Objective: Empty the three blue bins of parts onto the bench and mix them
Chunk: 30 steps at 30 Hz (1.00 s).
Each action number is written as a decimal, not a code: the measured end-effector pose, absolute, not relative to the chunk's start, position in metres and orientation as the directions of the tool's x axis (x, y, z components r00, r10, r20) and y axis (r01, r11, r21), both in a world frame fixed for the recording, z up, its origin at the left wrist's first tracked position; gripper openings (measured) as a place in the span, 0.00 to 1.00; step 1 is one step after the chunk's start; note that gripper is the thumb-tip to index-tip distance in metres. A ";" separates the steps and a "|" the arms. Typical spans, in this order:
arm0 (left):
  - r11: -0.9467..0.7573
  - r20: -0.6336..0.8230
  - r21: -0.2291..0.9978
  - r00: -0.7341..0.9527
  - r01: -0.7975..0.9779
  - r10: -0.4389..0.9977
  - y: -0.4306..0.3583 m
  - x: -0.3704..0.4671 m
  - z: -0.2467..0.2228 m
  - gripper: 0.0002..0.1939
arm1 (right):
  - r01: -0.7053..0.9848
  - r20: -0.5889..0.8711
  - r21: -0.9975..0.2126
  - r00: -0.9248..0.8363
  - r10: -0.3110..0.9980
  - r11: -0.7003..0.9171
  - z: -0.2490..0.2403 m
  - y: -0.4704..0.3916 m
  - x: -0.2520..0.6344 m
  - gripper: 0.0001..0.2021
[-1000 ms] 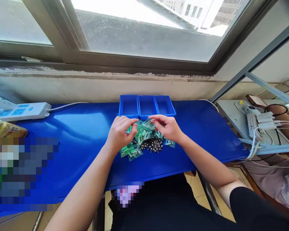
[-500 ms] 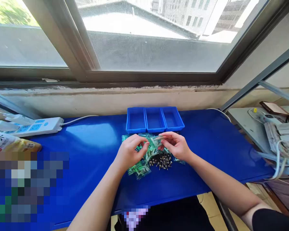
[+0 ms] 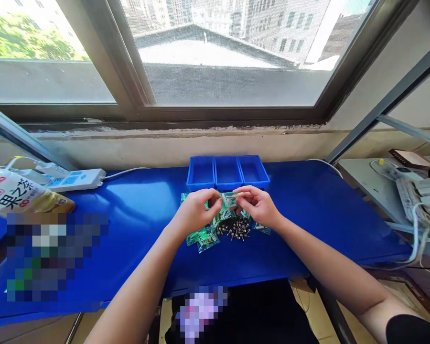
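A small clear greenish plastic bag (image 3: 230,199) with pale slender pieces inside is stretched between my two hands, above the table. My left hand (image 3: 200,209) pinches its left edge between thumb and fingers. At the opposite edge, my right hand (image 3: 257,206) has its fingers closed on the bag. Beneath them lie more such bags (image 3: 205,237), partly covered by my left hand. Close in front is a heap of small dark and metallic parts (image 3: 237,228), too small to name surely. Another bag (image 3: 262,229) lies below my right hand.
A blue three-compartment tray (image 3: 228,179) stands behind the hands on the blue table (image 3: 136,229). At left are a white power strip (image 3: 80,179) and a drink bottle (image 3: 28,193) lying on its side. Cables and devices (image 3: 415,200) occupy a side shelf at right.
The camera view has shifted slightly, so the table's contents appear a little higher. Both hands keep hold of the bag, which now looks more spread flat between them.
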<state>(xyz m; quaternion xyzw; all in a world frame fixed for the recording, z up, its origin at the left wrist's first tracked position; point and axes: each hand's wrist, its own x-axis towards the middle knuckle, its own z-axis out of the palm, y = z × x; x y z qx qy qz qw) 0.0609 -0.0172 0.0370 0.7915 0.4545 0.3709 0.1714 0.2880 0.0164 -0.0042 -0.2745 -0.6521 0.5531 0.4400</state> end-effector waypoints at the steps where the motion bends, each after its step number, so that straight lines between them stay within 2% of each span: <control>1: -0.516 0.415 0.604 0.312 0.607 0.854 -0.018 0.063 0.040 0.05 | -0.089 0.272 -0.962 -0.447 0.852 0.260 -0.003 0.017 0.289 0.15; 6: -0.468 0.379 0.620 0.281 0.630 0.881 -0.018 0.063 0.034 0.06 | 0.076 0.300 -0.928 -0.426 0.853 0.365 -0.002 0.019 0.291 0.13; 11: -0.464 0.461 0.581 0.199 0.669 0.865 -0.016 0.056 0.012 0.06 | 0.192 0.341 -0.867 -0.441 0.830 0.459 -0.005 0.022 0.288 0.10; 15: -0.522 0.558 0.493 0.207 0.696 0.803 -0.021 0.053 0.006 0.08 | 0.209 0.377 -0.839 -0.444 0.813 0.503 -0.002 0.020 0.285 0.08; 22: -0.558 0.612 0.532 0.167 0.637 0.773 -0.020 0.055 -0.001 0.07 | 0.281 0.386 -0.795 -0.450 0.805 0.538 0.002 0.019 0.287 0.09; 25: -0.549 0.628 0.557 0.115 0.624 0.769 -0.019 0.061 -0.003 0.07 | 0.275 0.433 -0.777 -0.420 0.797 0.567 -0.001 0.021 0.288 0.09; 30: -0.529 0.631 0.573 0.076 0.626 0.772 -0.021 0.068 -0.006 0.09 | 0.157 0.327 -0.896 -0.402 0.855 0.416 -0.006 0.020 0.289 0.13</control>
